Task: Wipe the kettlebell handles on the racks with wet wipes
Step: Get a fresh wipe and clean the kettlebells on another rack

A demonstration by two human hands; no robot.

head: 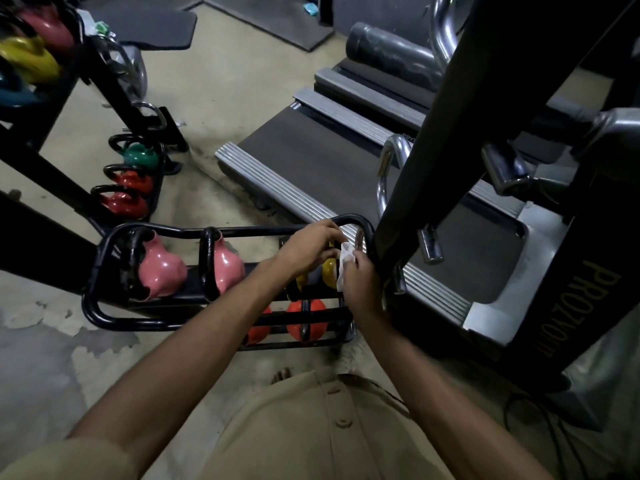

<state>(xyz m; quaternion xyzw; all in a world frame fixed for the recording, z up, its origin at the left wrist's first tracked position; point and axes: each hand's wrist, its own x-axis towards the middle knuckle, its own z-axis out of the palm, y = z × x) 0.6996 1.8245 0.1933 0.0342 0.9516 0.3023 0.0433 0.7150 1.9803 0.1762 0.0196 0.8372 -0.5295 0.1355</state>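
A low black rack (104, 313) on the floor holds two pink kettlebells (161, 271), a yellow kettlebell (329, 271) and orange kettlebells (306, 320) on the lower tier. My right hand (360, 282) grips a white wet wipe (344, 259) at the yellow kettlebell's handle, near the rack's right end. My left hand (308, 247) reaches over the same kettlebell with curled fingers at the wipe's top edge; the handle itself is hidden under both hands.
A second black rack at the left carries green (140, 155) and red kettlebells (124, 202), with pink, yellow and blue ones higher up. A treadmill (311, 161) lies just behind the rack, and its dark upright post (426, 157) stands right beside my right hand.
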